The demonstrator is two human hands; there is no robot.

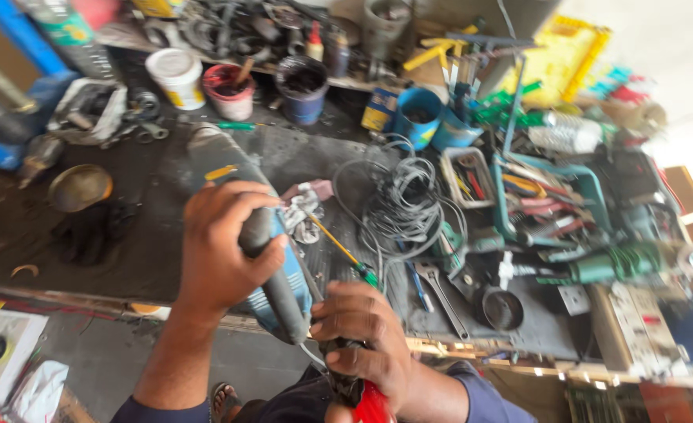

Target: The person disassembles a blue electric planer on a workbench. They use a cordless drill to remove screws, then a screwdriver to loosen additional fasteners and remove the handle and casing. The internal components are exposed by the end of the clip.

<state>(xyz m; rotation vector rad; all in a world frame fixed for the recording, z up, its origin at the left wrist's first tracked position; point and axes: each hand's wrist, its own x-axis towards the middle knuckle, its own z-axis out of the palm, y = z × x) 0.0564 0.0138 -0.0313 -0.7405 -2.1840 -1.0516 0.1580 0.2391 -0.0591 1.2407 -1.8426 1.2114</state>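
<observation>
My left hand (221, 243) is wrapped around the body of a grey and blue power tool (264, 258) that points away from me over the workbench. My right hand (362, 337) is closed on a red-handled tool (370, 403) at the power tool's near end, close to my lap. A yellow and green screwdriver (346, 254) lies on the bench just beyond my right hand. A small metal part (303, 211) sits next to the power tool's front.
The dark, dirty workbench (150, 235) holds a coil of grey cable (401, 204), a wrench (440, 294), a teal tool tray (542, 196), a green power tool (628, 262), buckets and tins (229, 90) at the back, and a metal bowl (80, 186) at left.
</observation>
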